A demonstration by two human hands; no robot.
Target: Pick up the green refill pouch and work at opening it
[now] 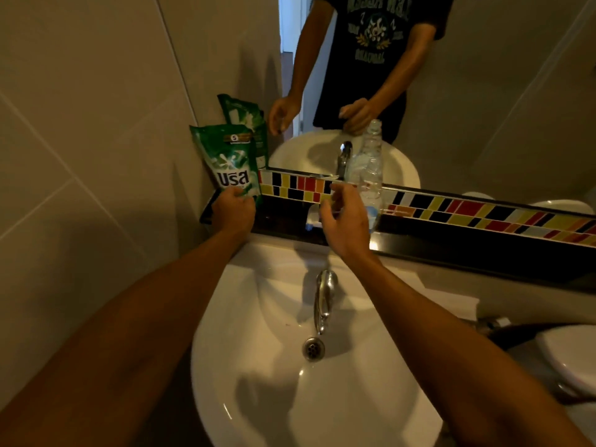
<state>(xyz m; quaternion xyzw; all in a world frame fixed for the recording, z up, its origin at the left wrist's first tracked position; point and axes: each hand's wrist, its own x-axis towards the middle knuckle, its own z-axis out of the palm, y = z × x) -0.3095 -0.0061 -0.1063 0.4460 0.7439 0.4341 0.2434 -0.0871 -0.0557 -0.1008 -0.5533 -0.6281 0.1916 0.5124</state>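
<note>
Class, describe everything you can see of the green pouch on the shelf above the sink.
The green pouch is a soft, glossy plastic refill bag with white lettering, white splash graphics and a small brown label near its top. It stands upright, slightly crumpled, at the left end of the dark shelf, leaning into the corner where the tiled wall meets the mirror, which shows its back. The left hand grips its bottom edge. The top looks sealed.
</note>
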